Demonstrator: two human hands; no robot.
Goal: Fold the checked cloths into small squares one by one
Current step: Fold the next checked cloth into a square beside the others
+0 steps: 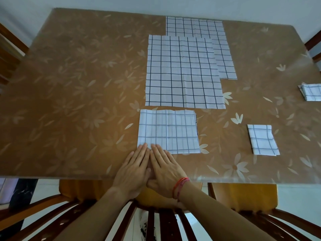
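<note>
Two flat, open hands, left hand [134, 168] and right hand [165, 168], press the near-left corner of a half-folded checked cloth [169, 131], gripping nothing. Unfolded cloths [184, 72] lie at twelve o'clock. Sliding palms could skew the layers.

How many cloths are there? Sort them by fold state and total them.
Unfolded flat cloths: 2
Partly folded cloth under the fingertips of the left hand and right hand: 1
Small folded cloths: 2
Total: 5
</note>
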